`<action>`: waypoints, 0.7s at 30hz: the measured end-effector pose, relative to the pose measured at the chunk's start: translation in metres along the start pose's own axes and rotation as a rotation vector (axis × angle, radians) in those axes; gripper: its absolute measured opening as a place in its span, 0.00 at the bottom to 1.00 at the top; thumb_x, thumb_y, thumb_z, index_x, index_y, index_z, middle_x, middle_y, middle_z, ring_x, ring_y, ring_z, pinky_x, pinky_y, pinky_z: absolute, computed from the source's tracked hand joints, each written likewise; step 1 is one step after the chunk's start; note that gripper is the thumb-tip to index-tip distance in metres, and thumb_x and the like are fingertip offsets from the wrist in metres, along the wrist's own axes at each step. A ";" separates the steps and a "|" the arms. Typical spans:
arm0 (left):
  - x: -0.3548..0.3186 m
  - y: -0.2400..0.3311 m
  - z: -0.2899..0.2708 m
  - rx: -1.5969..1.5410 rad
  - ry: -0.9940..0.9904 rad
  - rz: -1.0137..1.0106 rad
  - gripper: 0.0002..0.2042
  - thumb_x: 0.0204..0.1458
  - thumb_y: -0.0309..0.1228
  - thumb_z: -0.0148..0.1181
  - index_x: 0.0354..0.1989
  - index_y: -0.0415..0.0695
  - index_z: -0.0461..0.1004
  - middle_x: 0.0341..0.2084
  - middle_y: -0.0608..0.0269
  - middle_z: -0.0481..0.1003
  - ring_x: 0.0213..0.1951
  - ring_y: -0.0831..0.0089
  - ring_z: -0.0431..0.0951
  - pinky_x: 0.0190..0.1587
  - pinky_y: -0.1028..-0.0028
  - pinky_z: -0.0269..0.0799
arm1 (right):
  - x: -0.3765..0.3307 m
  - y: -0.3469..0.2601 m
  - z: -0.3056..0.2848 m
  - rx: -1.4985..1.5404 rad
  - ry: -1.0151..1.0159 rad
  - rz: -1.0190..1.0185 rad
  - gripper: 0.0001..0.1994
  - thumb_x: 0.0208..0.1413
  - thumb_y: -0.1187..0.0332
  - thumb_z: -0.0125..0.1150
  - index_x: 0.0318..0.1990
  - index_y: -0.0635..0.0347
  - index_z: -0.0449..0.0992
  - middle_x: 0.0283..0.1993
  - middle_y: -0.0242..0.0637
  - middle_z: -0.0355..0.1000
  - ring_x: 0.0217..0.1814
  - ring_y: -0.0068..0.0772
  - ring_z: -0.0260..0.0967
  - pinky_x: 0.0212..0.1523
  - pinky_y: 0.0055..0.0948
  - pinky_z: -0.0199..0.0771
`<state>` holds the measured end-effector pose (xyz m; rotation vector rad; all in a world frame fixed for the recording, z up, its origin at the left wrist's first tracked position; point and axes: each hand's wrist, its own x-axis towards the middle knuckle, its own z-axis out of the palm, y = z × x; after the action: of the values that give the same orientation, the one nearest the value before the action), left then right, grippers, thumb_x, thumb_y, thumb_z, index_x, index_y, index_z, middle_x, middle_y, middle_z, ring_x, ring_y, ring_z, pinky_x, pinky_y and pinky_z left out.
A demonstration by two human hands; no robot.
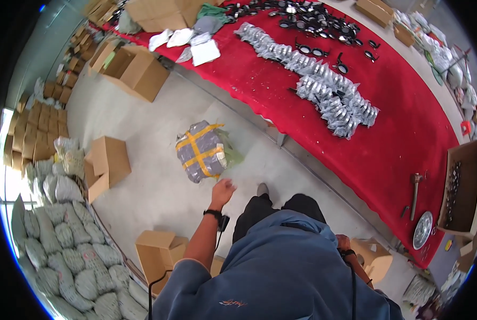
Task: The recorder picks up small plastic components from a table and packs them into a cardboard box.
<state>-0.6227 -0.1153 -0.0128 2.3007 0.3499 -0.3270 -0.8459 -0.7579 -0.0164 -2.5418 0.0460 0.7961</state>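
Half-curled fingers mark the left hand [223, 193], seen just beside the near edge of a bulky grey plastic-wrapped parcel [193, 153]; whether they are fully closed, or touch it, cannot be told. Nearer than the parcel and to its right, the right hand [344, 243] is partly covered by the blue sweatshirt [281, 266], and its grip cannot be judged. An open brown cardboard carton [154, 248] stands nearer than the parcel, to its left. Bands of yellow-orange tape [196, 151] cross on the parcel's upper face, and translucent green film [233, 154] spreads at its right side; it lies on the pale grey concrete floor [153, 133]. Left of the parcel are a second brown carton [110, 162] and, somewhat nearer, a bed of bulging grey-green sacks [73, 250]. To its right runs a long table with a red cloth [398, 144], bearing rows of round silvery pieces in clear plastic [324, 85]. Beyond the parcel, at left, sits a large open carton [137, 74]; farther right, toward the table's far edge, black-rimmed round parts [313, 18] lie heaped.
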 end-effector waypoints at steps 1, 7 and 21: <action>0.036 0.025 -0.001 -0.049 -0.016 0.039 0.26 0.55 0.40 0.78 0.59 0.40 0.81 0.46 0.47 0.88 0.50 0.53 0.89 0.55 0.58 0.84 | -0.001 -0.011 0.003 0.089 0.132 0.019 0.15 0.60 0.52 0.62 0.38 0.49 0.90 0.38 0.42 0.87 0.43 0.47 0.87 0.46 0.43 0.85; 0.220 0.214 -0.005 -0.034 -0.095 0.309 0.32 0.53 0.37 0.80 0.65 0.39 0.78 0.52 0.44 0.85 0.55 0.49 0.85 0.61 0.55 0.80 | 0.004 -0.009 0.053 0.748 0.311 0.347 0.24 0.72 0.51 0.54 0.45 0.62 0.89 0.41 0.44 0.87 0.44 0.37 0.84 0.46 0.40 0.82; 0.401 0.455 0.098 0.258 -0.324 1.058 0.31 0.51 0.34 0.80 0.64 0.41 0.78 0.60 0.49 0.80 0.64 0.47 0.76 0.68 0.54 0.73 | 0.129 -0.106 -0.054 1.531 0.423 0.873 0.13 0.70 0.64 0.64 0.55 0.60 0.80 0.44 0.39 0.84 0.40 0.35 0.84 0.39 0.35 0.87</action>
<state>-0.1044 -0.4296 0.0870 2.2769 -1.0927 -0.1877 -0.6921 -0.6744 -0.0030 -1.0490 1.3599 0.1985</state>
